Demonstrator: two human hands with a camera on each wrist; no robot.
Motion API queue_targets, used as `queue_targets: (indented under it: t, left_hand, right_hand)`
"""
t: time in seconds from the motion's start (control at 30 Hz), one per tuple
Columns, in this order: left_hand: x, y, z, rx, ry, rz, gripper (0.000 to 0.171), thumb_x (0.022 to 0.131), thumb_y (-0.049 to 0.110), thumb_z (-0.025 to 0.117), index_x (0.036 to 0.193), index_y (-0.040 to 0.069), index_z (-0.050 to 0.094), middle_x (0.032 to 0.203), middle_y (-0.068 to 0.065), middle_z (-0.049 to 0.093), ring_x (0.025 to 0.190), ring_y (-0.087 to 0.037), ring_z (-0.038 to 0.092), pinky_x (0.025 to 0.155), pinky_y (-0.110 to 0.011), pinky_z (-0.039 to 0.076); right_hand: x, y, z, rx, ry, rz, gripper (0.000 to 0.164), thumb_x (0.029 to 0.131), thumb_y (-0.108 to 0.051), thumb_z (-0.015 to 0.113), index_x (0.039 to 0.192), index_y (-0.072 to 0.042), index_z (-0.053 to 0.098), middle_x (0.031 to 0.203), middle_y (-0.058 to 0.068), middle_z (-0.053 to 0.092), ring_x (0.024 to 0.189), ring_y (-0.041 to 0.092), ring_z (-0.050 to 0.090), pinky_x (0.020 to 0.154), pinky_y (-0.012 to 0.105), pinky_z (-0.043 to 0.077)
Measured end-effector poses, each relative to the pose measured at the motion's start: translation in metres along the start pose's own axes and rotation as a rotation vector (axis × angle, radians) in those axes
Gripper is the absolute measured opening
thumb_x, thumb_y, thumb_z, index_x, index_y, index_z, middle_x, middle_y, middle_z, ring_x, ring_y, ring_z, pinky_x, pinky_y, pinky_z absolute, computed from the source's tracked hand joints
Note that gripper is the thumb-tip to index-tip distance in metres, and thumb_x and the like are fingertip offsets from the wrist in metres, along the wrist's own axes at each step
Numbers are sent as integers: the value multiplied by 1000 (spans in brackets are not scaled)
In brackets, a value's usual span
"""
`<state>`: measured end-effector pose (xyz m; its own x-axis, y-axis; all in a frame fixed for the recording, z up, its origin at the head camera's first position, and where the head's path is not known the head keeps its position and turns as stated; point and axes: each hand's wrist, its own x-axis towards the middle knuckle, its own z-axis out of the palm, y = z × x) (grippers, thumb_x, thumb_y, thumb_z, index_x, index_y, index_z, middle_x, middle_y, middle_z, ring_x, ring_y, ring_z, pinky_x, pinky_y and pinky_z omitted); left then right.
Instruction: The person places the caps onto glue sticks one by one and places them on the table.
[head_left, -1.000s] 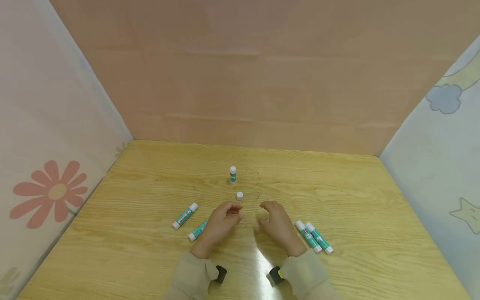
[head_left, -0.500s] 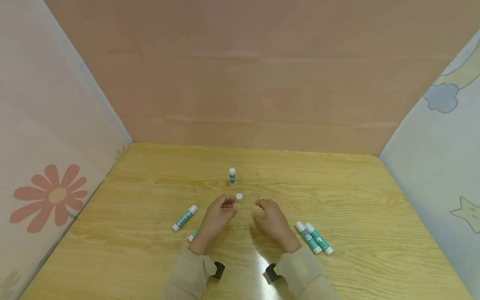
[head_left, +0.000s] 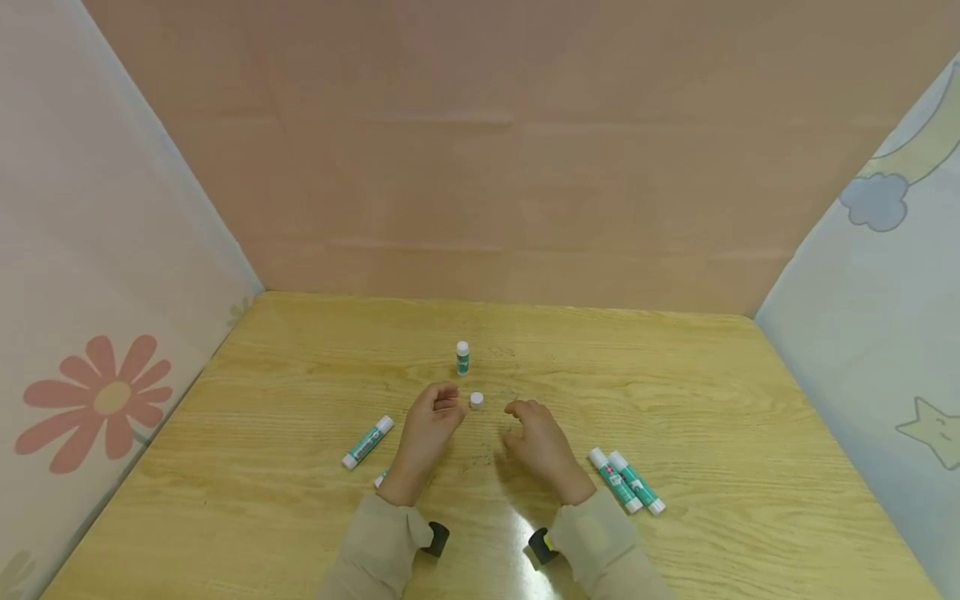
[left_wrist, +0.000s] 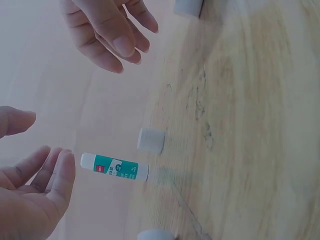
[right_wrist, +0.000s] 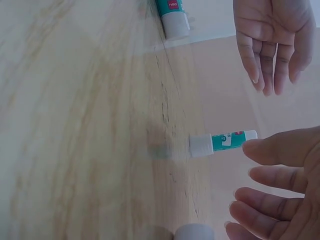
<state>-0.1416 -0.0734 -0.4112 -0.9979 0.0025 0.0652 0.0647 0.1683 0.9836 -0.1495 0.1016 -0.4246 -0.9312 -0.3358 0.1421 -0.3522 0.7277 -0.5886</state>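
A short white cap stands on the wooden table between my two hands. Behind it a green-and-white glue stick stands upright; in the left wrist view the cap appears beside that glue stick. My left hand hovers just left of the cap, fingers loosely bent, palm inward, holding nothing. To the cap's right, my right hand is held above the table with relaxed fingers and thumb apart, also holding nothing. The right wrist view shows both hands with empty palms.
One glue stick lies at the left, and another is mostly covered by my left wrist. Two more, a nearer one and its neighbour, lie side by side at the right. Printed panels and a brown backdrop enclose the table.
My left hand has shifted left and forward, moving off the cap's near side and covering more of the glue stick beneath its wrist. The right hand has drifted slightly left. The glue sticks stay put.
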Motion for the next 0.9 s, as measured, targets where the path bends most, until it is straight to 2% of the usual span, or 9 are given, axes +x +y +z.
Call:
queue_targets:
  t: [0.2, 0.43, 0.57, 0.9]
  left_hand:
    - [3, 0, 0, -20, 35, 9, 36, 81, 7, 57, 113, -5, 45, 113, -20, 45, 99, -28, 44, 84, -37, 41]
    - [6, -3, -2, 26, 58, 14, 37, 81, 8, 58, 113, -5, 45, 112, -20, 46, 99, -29, 46, 85, -36, 41]
    - [8, -7, -2, 16, 67, 10, 38, 82, 7, 58, 114, -7, 44, 113, -22, 45, 100, -31, 46, 86, -36, 40]
    - [15, -10, -2, -3, 107, -55, 40, 81, 6, 58, 115, -7, 43, 114, -22, 44, 102, -30, 45, 86, -37, 40]
  right_hand:
    - [2, 0, 1, -9, -5, 9, 34, 75, -10, 65, 105, 2, 53, 100, 14, 53, 92, 28, 49, 72, 40, 45]
    - [6, -2, 1, -30, -31, 12, 34, 76, -10, 64, 106, 3, 53, 100, 15, 53, 91, 28, 48, 72, 39, 45]
    - [9, -3, 0, -54, -37, 11, 36, 76, -11, 65, 106, 3, 53, 101, 15, 53, 93, 29, 49, 73, 39, 45]
    - [17, -3, 3, -50, -59, 5, 34, 77, -10, 64, 106, 2, 52, 101, 15, 54, 92, 28, 50, 71, 38, 46]
